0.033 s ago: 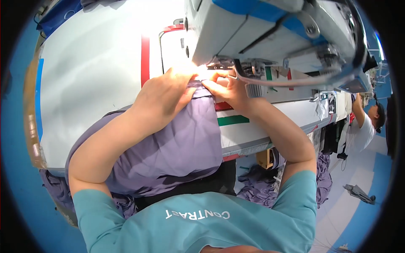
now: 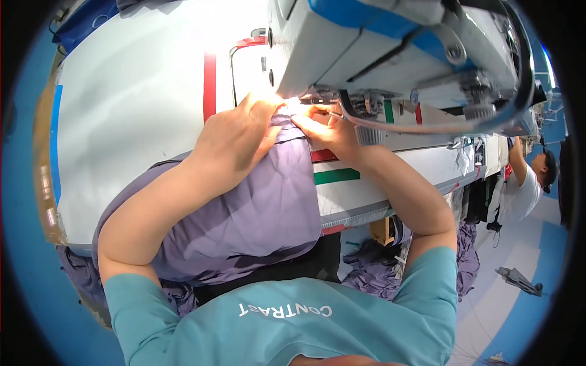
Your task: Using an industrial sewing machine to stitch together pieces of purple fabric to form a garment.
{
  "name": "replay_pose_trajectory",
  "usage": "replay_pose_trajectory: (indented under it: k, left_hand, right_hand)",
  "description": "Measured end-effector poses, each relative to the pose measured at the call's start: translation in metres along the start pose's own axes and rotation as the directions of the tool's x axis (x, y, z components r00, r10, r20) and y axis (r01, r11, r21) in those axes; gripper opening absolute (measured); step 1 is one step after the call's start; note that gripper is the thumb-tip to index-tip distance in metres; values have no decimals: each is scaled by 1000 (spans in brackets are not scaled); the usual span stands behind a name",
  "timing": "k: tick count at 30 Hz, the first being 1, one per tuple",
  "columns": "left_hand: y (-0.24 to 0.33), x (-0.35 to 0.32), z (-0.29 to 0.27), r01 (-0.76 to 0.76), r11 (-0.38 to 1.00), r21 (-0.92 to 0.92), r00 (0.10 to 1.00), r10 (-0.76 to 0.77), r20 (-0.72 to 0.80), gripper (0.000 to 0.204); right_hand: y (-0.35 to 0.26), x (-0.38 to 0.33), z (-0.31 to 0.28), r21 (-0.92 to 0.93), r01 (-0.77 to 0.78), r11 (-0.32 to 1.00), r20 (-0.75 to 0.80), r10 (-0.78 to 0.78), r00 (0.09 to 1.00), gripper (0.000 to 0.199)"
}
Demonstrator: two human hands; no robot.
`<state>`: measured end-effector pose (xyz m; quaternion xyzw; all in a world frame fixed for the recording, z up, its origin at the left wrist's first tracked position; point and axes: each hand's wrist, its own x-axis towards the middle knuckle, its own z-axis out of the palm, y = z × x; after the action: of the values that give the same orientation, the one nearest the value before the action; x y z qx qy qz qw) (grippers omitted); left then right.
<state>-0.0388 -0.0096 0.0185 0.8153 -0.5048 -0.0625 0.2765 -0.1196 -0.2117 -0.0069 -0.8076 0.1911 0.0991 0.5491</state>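
Purple fabric first, from the head view: spreads from under both hands back toward the body, hangs over the near edge of the worktop and bunches in the lap below the forearms. Narrows ahead of the hands to a folded edge and meets the underside of the sewing machine, right at the bright lamp spot.

Left hand: lies palm down on the cloth, fingers stretched forward and pressed flat, tips just short of the glare. Holds nothing closed; simply bears down on the fabric.

Right hand: sits just beside the left, thumb and fingertips drawn toward the cloth edge under the machine head. Cannot tell whether pinching that edge or only touching it, since glare washes out the fingertips. Hands close together, almost touching at the tips.

Compared with the picture taken just before: no visible shift of hands, cloth or machine; same pose, same fold, so the fabric reads as held steady at the machine rather than moved along.

Around the hands: red stripe on the worktop to the left, green strip below the right wrist. Well apart to the right, another person at a neighbouring station; more purple cloth heaped on the floor beneath the right elbow.
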Motion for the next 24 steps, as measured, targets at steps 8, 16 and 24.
replay_pose_trajectory:
  k: [8, 16, 24]
  left_hand:
    - [-10, -3, 8, -360, 884, 299, 898, 415, -144, 24]
    - [-16, -19, 16, -315, 895, 316, 922, 368, -123, 38]
    - [-29, -6, 6, -405, 880, 249, 906, 422, -15, 38]
  right_hand:
    - [50, 19, -7, -419, 384, 823, 59, -397, 916, 33]
    - [2, -12, -9, -491, 821, 291, 148, -901, 408, 33]
    - [12, -10, -8, -657, 694, 296, 199, -819, 538, 36]
